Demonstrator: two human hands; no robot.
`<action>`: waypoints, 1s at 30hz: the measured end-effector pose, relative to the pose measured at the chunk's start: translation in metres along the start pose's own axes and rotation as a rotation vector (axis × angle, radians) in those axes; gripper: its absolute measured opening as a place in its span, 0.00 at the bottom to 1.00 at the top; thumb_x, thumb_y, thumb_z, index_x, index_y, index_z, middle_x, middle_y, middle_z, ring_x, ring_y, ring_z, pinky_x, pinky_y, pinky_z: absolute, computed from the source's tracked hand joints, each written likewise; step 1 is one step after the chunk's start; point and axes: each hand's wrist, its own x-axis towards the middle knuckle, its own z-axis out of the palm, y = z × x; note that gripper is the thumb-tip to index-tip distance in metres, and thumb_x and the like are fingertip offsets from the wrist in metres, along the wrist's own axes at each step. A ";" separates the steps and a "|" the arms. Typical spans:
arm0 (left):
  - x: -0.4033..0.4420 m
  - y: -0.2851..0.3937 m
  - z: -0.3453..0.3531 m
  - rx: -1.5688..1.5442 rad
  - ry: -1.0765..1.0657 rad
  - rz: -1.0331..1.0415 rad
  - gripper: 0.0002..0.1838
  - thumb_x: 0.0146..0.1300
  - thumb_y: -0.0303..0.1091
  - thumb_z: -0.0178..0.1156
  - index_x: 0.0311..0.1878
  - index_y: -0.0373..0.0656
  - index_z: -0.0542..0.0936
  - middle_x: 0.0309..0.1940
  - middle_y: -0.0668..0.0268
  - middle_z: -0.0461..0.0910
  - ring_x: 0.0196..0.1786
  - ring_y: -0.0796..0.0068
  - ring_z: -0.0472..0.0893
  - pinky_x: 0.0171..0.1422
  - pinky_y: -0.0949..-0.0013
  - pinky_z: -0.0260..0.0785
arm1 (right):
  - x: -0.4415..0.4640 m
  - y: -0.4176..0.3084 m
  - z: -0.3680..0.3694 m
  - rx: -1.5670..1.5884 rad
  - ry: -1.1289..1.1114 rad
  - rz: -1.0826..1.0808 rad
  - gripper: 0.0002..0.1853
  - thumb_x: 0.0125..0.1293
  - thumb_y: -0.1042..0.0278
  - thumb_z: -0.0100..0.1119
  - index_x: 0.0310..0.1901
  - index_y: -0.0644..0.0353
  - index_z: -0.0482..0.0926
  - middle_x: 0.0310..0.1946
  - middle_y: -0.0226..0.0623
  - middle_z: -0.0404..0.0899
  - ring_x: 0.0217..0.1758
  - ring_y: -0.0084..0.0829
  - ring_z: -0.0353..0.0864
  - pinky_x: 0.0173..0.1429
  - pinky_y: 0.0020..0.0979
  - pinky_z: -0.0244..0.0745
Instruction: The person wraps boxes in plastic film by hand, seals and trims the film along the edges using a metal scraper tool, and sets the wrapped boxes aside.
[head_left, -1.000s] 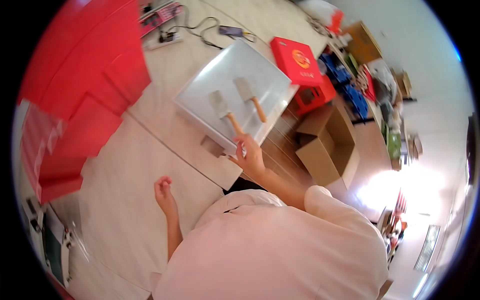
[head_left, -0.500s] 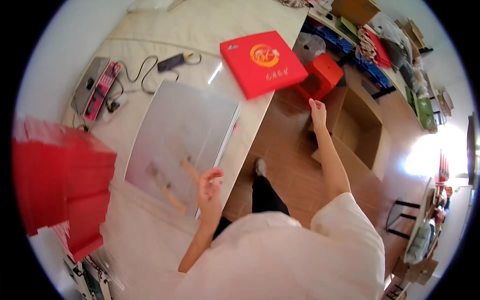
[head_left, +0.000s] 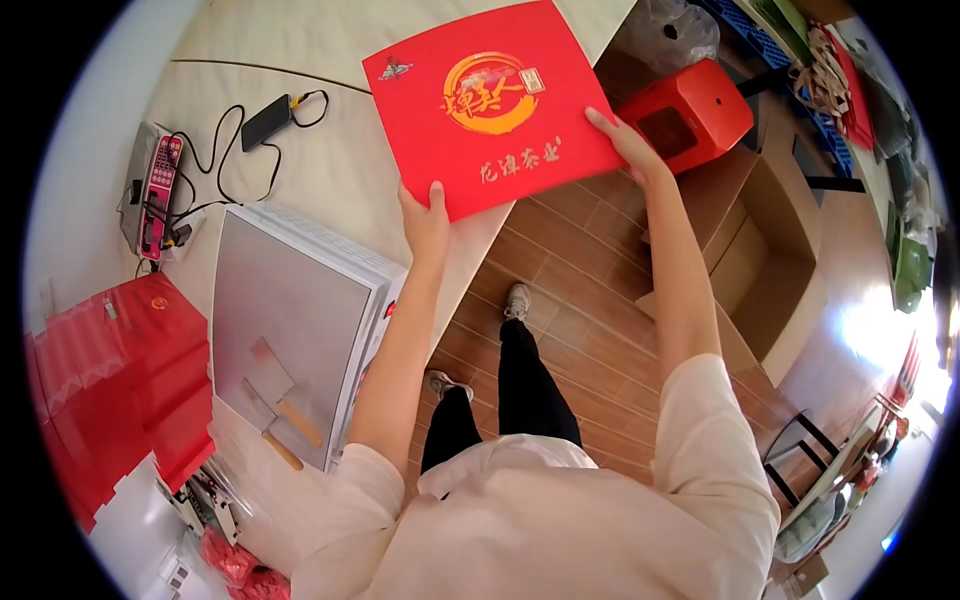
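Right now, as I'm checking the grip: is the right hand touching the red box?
Touching. The head view shows the right hand gripping the edge of the red box, thumb on its printed face.

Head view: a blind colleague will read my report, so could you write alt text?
A left hand and right hand hold a flat red box with printed lettering at the edge of a pale table. Two wooden-handled scrapers lie on a grey-topped box at left; an open cardboard box is at right.
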 end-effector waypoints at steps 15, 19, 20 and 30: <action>-0.157 -0.085 -0.028 -0.066 -0.194 -0.258 0.44 0.62 0.55 0.65 0.70 0.34 0.59 0.65 0.49 0.59 0.70 0.58 0.65 0.74 0.59 0.59 | -0.177 0.160 -0.038 0.520 0.157 0.263 0.37 0.70 0.42 0.54 0.70 0.62 0.62 0.68 0.45 0.68 0.67 0.41 0.71 0.69 0.43 0.69; -0.161 -0.062 -0.040 -0.175 -0.250 -0.157 0.49 0.59 0.54 0.68 0.74 0.36 0.55 0.65 0.50 0.62 0.71 0.58 0.63 0.75 0.59 0.57 | -0.194 0.145 -0.031 0.452 0.238 0.210 0.39 0.70 0.40 0.51 0.72 0.61 0.59 0.69 0.44 0.65 0.69 0.42 0.68 0.69 0.44 0.69; -0.156 -0.065 -0.038 -0.168 -0.290 -0.072 0.50 0.58 0.53 0.69 0.75 0.36 0.55 0.64 0.50 0.64 0.72 0.57 0.63 0.75 0.59 0.57 | -0.198 0.139 -0.029 0.452 0.243 0.244 0.39 0.70 0.39 0.50 0.72 0.60 0.58 0.70 0.44 0.64 0.69 0.43 0.67 0.69 0.45 0.69; -0.186 -0.001 -0.127 -0.135 -0.229 0.200 0.51 0.55 0.44 0.70 0.78 0.50 0.53 0.67 0.53 0.63 0.69 0.51 0.61 0.75 0.52 0.53 | -0.204 0.075 0.054 0.450 0.236 -0.118 0.41 0.69 0.34 0.44 0.74 0.55 0.55 0.74 0.42 0.56 0.73 0.46 0.61 0.72 0.50 0.66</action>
